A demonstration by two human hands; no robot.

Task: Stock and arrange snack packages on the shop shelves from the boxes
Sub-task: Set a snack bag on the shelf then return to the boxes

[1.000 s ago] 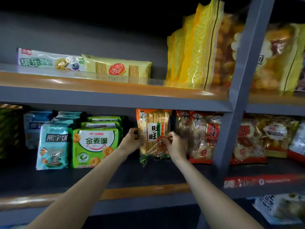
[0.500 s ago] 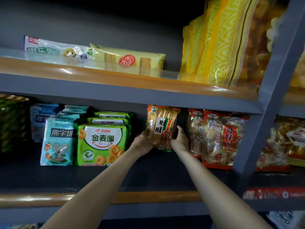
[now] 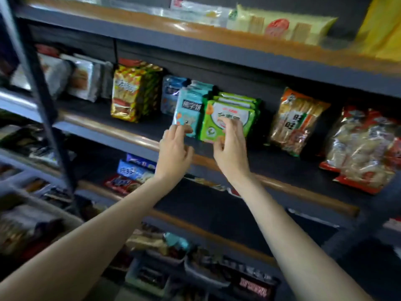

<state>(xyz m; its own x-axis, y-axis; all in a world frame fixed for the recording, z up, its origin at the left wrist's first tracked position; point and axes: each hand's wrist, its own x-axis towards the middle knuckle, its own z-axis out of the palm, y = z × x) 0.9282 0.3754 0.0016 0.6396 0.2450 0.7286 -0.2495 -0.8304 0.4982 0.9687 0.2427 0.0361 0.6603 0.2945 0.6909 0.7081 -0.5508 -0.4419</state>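
A stack of green biscuit packets stands on the middle shelf, with light-blue packets right beside it on the left. My right hand pinches the lower front of the foremost green packet, fingers on its face and thumb under its edge. My left hand is loosely curled, its fingertips touching the bottom corner of the front light-blue packet. An orange rice-cracker packet stands alone further right on the same shelf, apart from both hands.
Gold snack bags and silver packs stand at the left, red-trimmed cracker bags at the right. A dark upright post crosses the left side. A yellow cracker pack lies on the shelf above. Lower shelves hold chocolate bars and bins.
Both hands let go of the orange rice-cracker packet, which now stands on the shelf, and moved left to the green and light-blue packets. The view swung left and down.
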